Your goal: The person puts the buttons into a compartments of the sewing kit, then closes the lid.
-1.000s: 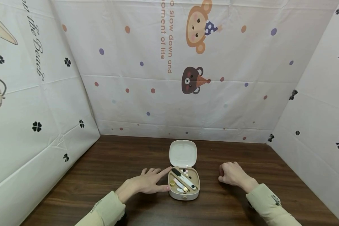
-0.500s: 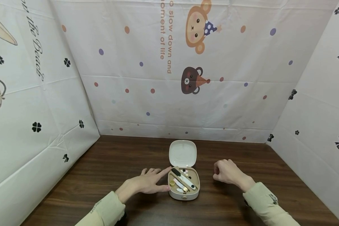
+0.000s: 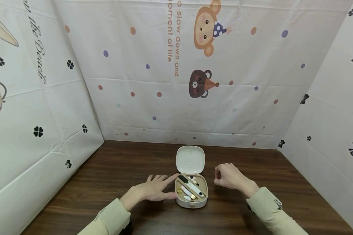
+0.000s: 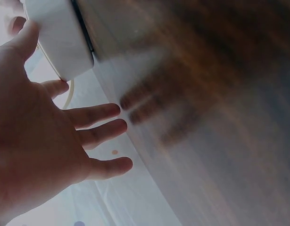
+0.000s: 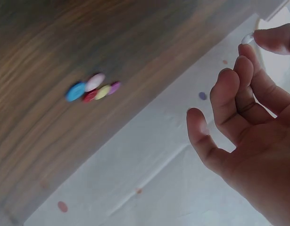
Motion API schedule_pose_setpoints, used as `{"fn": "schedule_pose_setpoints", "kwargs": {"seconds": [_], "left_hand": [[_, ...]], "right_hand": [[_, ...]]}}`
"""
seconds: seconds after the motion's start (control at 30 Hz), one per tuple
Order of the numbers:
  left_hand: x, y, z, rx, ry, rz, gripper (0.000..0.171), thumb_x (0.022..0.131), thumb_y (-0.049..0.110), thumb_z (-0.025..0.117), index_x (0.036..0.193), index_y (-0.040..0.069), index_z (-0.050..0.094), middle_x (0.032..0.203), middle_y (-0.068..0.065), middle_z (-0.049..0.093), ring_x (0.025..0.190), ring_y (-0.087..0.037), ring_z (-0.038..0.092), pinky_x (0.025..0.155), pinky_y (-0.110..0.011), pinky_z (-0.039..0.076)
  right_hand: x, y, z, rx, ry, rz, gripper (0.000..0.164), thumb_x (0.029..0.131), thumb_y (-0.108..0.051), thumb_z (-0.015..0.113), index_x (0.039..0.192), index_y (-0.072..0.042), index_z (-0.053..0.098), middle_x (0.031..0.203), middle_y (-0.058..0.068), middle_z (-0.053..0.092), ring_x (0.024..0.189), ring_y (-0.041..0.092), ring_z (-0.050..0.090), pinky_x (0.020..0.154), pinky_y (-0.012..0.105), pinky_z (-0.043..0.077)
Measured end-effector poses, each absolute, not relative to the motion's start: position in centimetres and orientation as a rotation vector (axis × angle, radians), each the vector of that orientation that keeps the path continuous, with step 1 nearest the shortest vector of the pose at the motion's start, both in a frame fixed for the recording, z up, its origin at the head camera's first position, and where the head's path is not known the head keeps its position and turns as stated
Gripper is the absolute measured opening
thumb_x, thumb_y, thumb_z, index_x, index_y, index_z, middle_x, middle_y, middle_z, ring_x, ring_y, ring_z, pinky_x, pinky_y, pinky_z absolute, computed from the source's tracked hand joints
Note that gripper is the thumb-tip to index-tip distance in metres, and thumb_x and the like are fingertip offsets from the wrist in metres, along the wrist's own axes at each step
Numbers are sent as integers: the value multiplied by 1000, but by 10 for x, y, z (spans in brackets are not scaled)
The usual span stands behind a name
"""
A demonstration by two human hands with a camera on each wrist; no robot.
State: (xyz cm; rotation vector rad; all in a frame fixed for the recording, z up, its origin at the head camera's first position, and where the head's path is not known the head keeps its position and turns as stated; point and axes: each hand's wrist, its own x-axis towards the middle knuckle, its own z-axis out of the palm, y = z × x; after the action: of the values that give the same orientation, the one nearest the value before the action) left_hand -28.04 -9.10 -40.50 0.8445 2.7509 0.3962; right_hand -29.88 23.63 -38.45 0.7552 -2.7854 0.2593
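A small white sewing box [image 3: 192, 204] stands on the table with its lid [image 3: 190, 160] tipped back. Inside lie a long black-and-white tool [image 3: 197, 190], a gold ring-shaped piece [image 3: 179, 190], a white piece with a gold end [image 3: 188, 192] and several black and white buttons [image 3: 193, 179]. My left hand [image 3: 153, 191] has its fingers spread, with index finger and thumb touching the box's left side. Right of the box, my right hand [image 3: 230, 176] pinches a small whitish button [image 5: 247, 38] between thumb and index fingertip; the button is hidden in the head view.
Several coloured buttons [image 5: 93, 87] lie together on the dark wooden table [image 3: 129, 156], seen in the right wrist view. Printed white cloth [image 3: 120, 107] hangs behind the table and along both sides.
My right hand has moved left and slightly away from me, nearer the box, with its fingers held together. The left hand and the box have stayed in place.
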Motion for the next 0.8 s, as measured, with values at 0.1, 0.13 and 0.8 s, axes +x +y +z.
{"fn": "schedule_pose_setpoints", "kwargs": {"seconds": [0.1,0.13,0.8], "left_hand": [[-280,-91,-405,844,2752,393,80,89,72,42,155,35,17,151,-14,39,140,-36,35,111,-66,19],[-280,-91,-405,843,2751,394,80,89,72,42,154,35,17,151,-14,39,140,-36,35,111,-66,19],[-280,-91,-406,849,2748,394,80,89,72,41,155,35,16,150,-14,40,139,-35,36,111,-67,20]], "right_hand": [[-300,229,-383,781,-2779,289,14,67,-15,68,61,-22,57,59,-13,52,53,1,41,52,19,35],[-300,226,-382,786,-2779,297,14,67,-15,68,61,-22,57,59,-13,52,53,1,41,52,19,35],[-306,190,-383,876,-2798,414,14,68,-14,67,61,-21,57,58,-14,50,53,0,42,52,18,36]]}}
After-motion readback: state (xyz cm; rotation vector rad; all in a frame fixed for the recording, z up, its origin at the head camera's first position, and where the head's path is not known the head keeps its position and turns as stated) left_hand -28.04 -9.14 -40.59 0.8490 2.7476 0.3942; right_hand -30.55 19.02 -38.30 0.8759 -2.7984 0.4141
